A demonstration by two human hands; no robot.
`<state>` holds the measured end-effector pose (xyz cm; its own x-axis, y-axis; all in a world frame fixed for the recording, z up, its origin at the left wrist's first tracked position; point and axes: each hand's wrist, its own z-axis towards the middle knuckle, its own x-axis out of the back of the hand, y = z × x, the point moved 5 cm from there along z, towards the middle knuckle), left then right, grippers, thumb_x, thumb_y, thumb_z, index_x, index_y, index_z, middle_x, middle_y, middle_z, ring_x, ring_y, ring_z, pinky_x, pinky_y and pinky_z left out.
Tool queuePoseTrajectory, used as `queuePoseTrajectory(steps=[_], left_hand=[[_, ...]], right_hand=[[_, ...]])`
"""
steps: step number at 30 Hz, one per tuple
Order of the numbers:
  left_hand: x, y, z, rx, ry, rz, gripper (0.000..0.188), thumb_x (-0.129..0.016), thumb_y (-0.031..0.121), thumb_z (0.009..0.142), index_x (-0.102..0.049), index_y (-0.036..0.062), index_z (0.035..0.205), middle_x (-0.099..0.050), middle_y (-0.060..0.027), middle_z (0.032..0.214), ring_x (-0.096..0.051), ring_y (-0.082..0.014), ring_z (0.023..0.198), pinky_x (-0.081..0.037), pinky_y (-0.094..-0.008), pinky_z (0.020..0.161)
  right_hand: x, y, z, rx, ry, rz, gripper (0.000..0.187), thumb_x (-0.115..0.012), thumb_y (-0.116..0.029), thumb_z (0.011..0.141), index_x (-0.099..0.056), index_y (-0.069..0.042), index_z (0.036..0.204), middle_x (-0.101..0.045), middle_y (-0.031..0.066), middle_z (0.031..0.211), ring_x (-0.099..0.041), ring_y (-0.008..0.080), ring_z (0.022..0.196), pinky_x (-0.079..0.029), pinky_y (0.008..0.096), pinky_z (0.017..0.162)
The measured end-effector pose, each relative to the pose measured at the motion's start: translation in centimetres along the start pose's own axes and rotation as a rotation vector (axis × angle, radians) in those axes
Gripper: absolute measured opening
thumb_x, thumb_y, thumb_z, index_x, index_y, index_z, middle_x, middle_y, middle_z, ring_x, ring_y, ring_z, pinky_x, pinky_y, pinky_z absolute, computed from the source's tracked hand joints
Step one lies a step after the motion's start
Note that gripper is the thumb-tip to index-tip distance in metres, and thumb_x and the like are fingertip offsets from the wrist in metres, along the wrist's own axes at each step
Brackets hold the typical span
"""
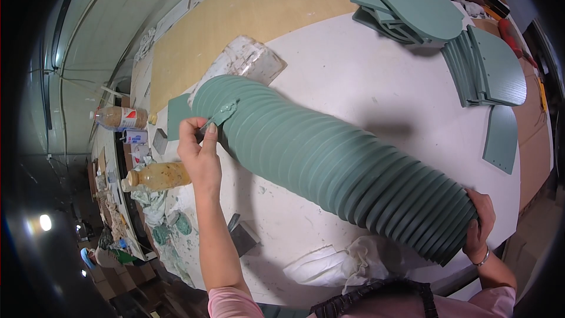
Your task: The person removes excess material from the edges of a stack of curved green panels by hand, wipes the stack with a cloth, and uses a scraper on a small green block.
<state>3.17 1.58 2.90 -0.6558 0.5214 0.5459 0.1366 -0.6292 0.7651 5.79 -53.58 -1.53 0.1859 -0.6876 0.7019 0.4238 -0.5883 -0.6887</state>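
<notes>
A long row of green curved-edged boards [329, 159] stands on edge, packed side by side, slanting from upper left to lower right across the white table. At its far left end, my left hand [200, 150] pinches a small scraper [207, 128] between thumb and fingers. Green putty [225, 112] sits on the scraper and against the board edges; most of the blade is hidden. My right hand [481, 224] grips the row's near right end, its fingers bent around the last boards. A clear putty-smeared container [250, 59] lies behind the row's left end.
Stacked green boards [412, 9] and more rounded ones [494, 68] lie at the far right. Bottles, one with yellow liquid [159, 176], and dirty rags [152, 206] are on the left. A grey scraper blade [242, 238] and a white cloth [338, 265] lie near me.
</notes>
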Motion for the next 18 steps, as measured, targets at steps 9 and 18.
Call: queuePoseTrajectory(steps=[9, 18], left_hand=[[0.5, 0.7, -0.8, 0.21, -0.106, -0.228, 0.016, -0.067, 0.008, 0.097, -0.058, 0.0047, 0.11, -0.057, -0.0006, 0.098, -0.053, -0.0099, 0.085, -0.047, -0.0266, 0.076], [1.6, -0.7, -0.9, 0.245, -0.155, -0.115, 0.019, -0.068, 0.007, 0.096, -0.059, 0.0032, 0.112, -0.057, -0.0009, 0.099, -0.052, -0.0089, 0.084, -0.046, -0.0242, 0.071]], right_hand=[[0.6, -0.7, 0.3, -0.002, 0.009, -0.01, 0.058, -0.045, -0.039, 0.098, -0.063, 0.012, 0.12, -0.067, 0.0252, 0.102, -0.061, 0.0359, 0.085, -0.046, 0.0421, 0.08], [-0.4, 0.0, -0.2, 0.01, 0.0, -0.01, 0.058, -0.043, -0.039, 0.099, -0.063, 0.012, 0.12, -0.067, 0.0254, 0.104, -0.061, 0.036, 0.087, -0.047, 0.0424, 0.082]])
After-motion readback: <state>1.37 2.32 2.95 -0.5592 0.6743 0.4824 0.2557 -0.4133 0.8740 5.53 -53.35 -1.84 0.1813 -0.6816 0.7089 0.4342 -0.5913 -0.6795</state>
